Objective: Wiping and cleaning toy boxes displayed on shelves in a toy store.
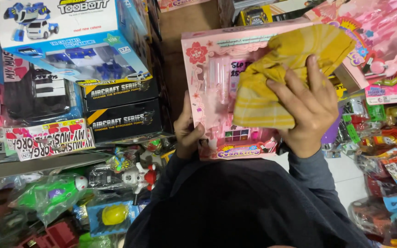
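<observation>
I had a pink toy box (212,87) up in front of my chest, its clear window facing me, a small palette of coloured squares showing near its lower edge. My left hand (187,133) gripped the box at its lower left corner, thumb on the front and fingers curled behind. My right hand (306,108) was closed on a folded yellow cloth (276,78) and pressed it flat against the right half of the box front, so the cloth hid that part of the window. The two hands were apart, one on each side of the box.

My dark sleeves (249,206) filled the bottom of the view. To the left stood a stack of boxed toys: a blue and white robot car box (70,36) on top of two black boxes (120,103), with a toy keyboard box (40,98) just beside them. Below those lay bagged toys, among them a green one (53,193) and a yellow helmet in a blue pack (113,213). To the right hung more small packets (387,138), and another pink box (382,36) leaned behind the cloth.
</observation>
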